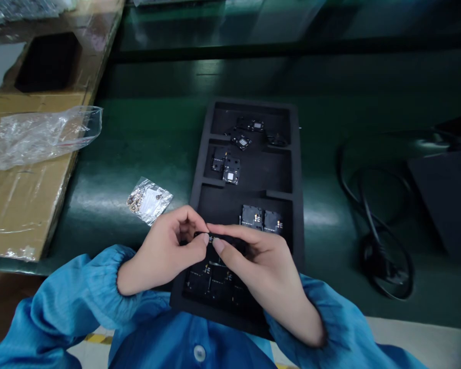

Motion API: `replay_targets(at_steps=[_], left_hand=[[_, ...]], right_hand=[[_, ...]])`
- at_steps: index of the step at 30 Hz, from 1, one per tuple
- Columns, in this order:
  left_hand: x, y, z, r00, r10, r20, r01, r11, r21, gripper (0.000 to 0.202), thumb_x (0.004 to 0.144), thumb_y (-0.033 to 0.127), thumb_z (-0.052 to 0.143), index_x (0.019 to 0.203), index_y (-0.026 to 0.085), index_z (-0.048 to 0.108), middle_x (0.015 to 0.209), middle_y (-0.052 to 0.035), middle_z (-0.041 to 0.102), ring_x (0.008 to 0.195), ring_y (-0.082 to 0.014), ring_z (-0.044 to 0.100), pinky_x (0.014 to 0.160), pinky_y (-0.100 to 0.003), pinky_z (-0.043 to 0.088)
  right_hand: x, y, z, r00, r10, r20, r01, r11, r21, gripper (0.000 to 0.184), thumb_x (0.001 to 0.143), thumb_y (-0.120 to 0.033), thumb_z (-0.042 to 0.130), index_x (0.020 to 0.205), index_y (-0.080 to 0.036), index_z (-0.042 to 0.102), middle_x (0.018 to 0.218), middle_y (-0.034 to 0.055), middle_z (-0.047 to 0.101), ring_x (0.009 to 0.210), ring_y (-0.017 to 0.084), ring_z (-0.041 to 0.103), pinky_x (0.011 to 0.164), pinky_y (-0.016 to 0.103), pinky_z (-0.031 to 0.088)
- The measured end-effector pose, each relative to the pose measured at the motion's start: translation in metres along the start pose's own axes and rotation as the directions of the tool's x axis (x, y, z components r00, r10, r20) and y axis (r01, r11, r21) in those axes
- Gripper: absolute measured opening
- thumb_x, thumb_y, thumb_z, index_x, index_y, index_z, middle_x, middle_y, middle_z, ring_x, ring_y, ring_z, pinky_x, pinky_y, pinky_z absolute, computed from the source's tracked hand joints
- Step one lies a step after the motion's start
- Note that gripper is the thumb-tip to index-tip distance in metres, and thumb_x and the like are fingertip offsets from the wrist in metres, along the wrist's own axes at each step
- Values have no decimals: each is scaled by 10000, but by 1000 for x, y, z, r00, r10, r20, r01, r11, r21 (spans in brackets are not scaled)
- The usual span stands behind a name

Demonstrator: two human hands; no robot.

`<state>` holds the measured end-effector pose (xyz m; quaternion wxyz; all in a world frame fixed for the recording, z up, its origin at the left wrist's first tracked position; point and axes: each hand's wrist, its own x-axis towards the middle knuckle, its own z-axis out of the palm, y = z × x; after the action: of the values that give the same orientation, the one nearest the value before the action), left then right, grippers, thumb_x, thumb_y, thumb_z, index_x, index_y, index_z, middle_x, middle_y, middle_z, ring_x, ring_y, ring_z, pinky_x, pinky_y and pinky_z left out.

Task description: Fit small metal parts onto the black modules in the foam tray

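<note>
L hand (169, 248) was pinching one end of a small black part (211, 239) btwn thumb & index finger; R hand (255, 256) gripped it likewise, its thumb & index tips close beside those of the L. The part was held up over the near section of a black tray (299, 220), w/ tiny metallic contacts showing btwn the thumbs; fingers hid most of the rest. Blue sleeves (341, 325), gathered at the wrists, ran back to the person's blue garment (169, 341) at the near edge of the green counter (138, 107).

The tray lay lengthwise, its near end at or just past the counter's near edge (hard to tell which). In its near section, two flat squares w/ gold contacts (251, 216) lay side by side just beyond R hand; more black squares (197, 284) lay below the hands, partly covered. Mid section: two overlapping pcs (231, 170) at its left side, one w/ a white square. Far section: a few loose black pcs (241, 139).

Left of the tray, near L hand, was a small clear bag of metal bits (149, 200). Farther left, cardboard (23, 215) reached the counter's near edge, w/ a crumpled plastic bag (42, 136), a black block (48, 61) & a white sheet (0, 69) on top. Right of the tray, well apart, a looped black cable (369, 218) lay toward the near edge, beside a dark box (445, 205).
</note>
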<state>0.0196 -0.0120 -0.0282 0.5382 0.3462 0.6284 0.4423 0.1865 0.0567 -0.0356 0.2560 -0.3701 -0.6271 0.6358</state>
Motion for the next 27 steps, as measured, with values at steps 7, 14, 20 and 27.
replay_targets(at_steps=[7,14,20,27], left_hand=[[-1,1,1,1000,-4,-4,4,1000,-6,63,797,174,649,786,176,587,684,33,580,585,-82,506,547,-211,416],[-2,1,2,1000,0,-13,0,1000,-8,46,797,178,651,803,178,604,674,31,590,600,-92,532,552,-212,423],[-1,1,2,1000,-3,-14,3,1000,0,47,803,193,650,798,177,606,684,26,597,612,-96,540,559,-212,425],[-1,-1,1,1000,0,-16,0,1000,3,57,795,205,655,788,179,605,686,20,595,614,-102,535,560,-222,425]], right_hand=[[2,0,0,1000,24,19,-24,1000,3,207,862,-207,695,1027,-258,808,970,13,762,862,251,734,729,330,631],[4,3,0,998,58,29,-59,998,16,135,854,-231,710,961,-243,793,908,9,757,810,221,710,678,288,571],[3,2,2,995,99,28,-100,995,19,92,836,-251,718,911,-234,768,857,5,746,750,200,686,613,261,524],[4,-2,0,996,87,12,-87,995,-40,107,811,-252,705,892,-224,769,815,11,744,662,195,673,537,252,500]])
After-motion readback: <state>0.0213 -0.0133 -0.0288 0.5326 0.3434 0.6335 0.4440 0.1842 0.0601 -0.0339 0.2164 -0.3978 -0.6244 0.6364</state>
